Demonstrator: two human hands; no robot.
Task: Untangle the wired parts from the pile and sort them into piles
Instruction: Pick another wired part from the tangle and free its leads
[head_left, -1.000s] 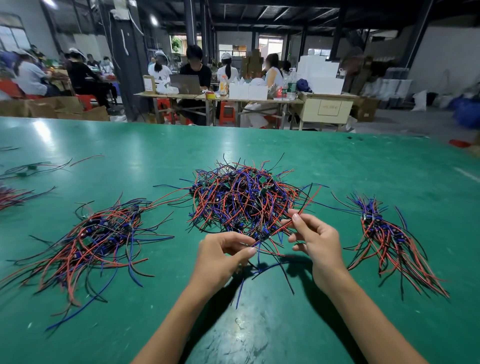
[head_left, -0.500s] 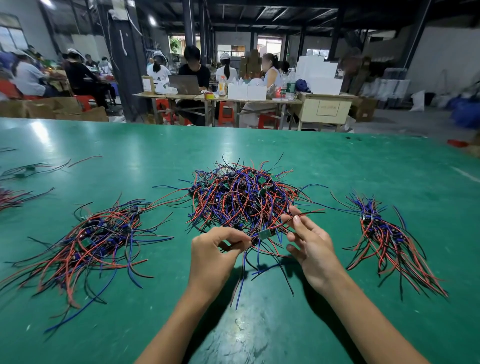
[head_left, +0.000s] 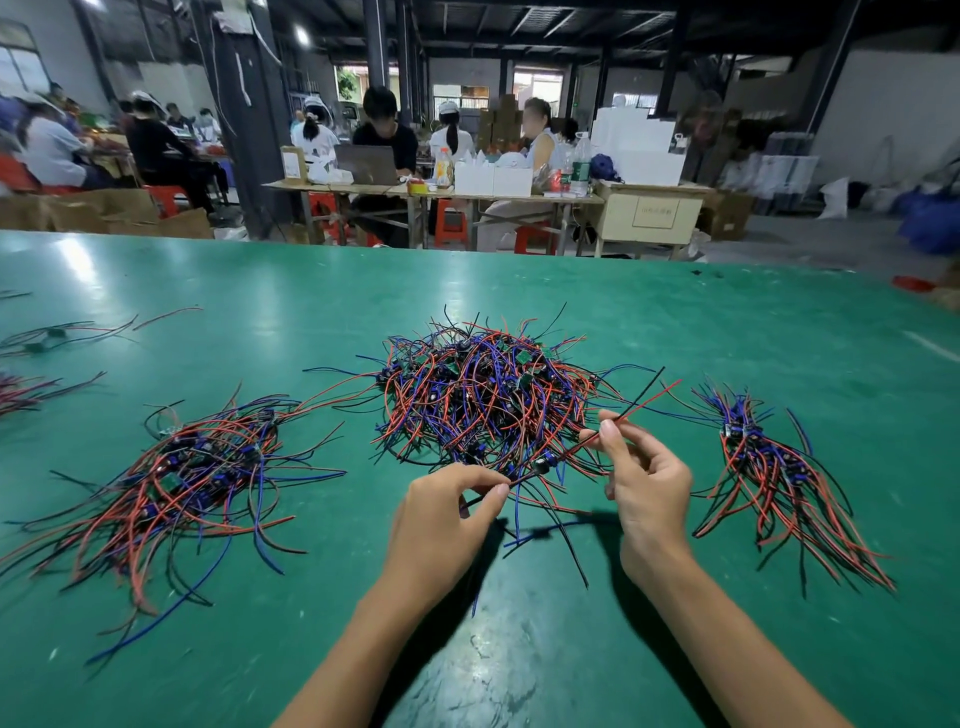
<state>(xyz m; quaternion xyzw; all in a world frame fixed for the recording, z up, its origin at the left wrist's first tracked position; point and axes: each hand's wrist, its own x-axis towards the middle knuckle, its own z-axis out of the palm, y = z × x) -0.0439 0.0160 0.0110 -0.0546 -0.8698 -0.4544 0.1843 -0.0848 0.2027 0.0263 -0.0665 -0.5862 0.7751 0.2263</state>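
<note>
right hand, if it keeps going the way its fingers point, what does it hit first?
Probably the central tangled pile: the right hand, pinching a wired part, points up-left toward it. Depth is unclear.

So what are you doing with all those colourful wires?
A person is pulling one wired part out of the big tangled pile in the middle of the green table. The left hand pinches its wires at one end, and the right hand pinches the red and black wires at the other. A sorted pile lies to the right, and another pile to the left.
</note>
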